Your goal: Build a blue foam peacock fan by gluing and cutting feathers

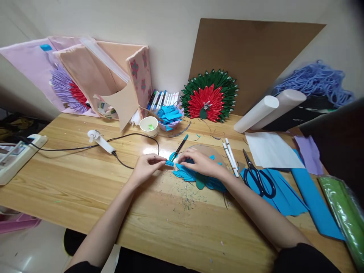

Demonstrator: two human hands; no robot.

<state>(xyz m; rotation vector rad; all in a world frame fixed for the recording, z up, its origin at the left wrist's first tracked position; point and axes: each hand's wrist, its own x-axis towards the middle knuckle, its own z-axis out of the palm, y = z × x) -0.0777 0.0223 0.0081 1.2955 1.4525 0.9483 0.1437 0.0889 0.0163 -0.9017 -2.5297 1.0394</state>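
Note:
My left hand [148,165] pinches a small folded blue paper petal [170,163] at the left edge of a half-made blue paper flower [193,176] lying on a brown card disc [209,151]. My right hand [199,161] rests on top of that flower, fingers curled and pressing it down, its fingertips close to the petal. A blue-capped marker [179,146] lies just behind the hands.
Black scissors [258,176] lie on blue paper sheets [287,193] to the right, beside two white markers [231,153]. A glue gun [101,141] with a black cord, a paper cup [149,125] and a bowl of blue petals [170,115] are behind. A finished red-green flower [209,95] leans on brown board.

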